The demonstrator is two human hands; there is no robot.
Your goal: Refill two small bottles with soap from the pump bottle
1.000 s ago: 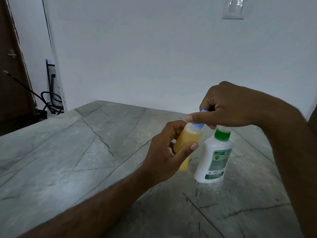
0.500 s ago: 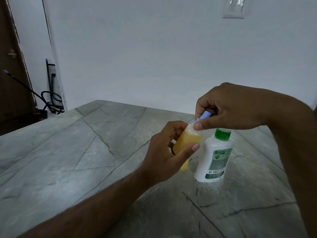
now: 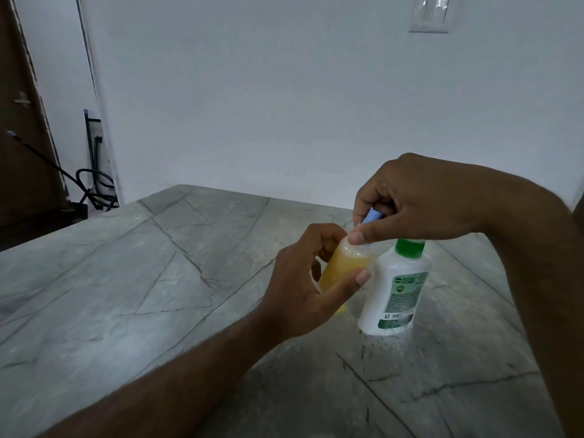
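Observation:
A small clear bottle (image 3: 346, 265) full of yellow soap stands tilted on the grey marble table (image 3: 132, 286). My left hand (image 3: 303, 289) grips its body, thumb across the front. My right hand (image 3: 414, 207) pinches the bottle's blue cap (image 3: 371, 215) at the neck; the cap sits tilted, and I cannot tell whether it is off the neck. Just to the right stands a white bottle (image 3: 393, 292) with a green cap and a green label, touched by neither hand. No pump head shows on any bottle.
The white wall behind the table carries a light switch (image 3: 429, 14) high on the right. At the far left are a dark door (image 3: 19, 121) and black cables (image 3: 94, 188) on the floor.
My right hand has turned the blue cap and raised it, so it now tilts up from the bottle's neck. My left hand and the white bottle have stayed where they were.

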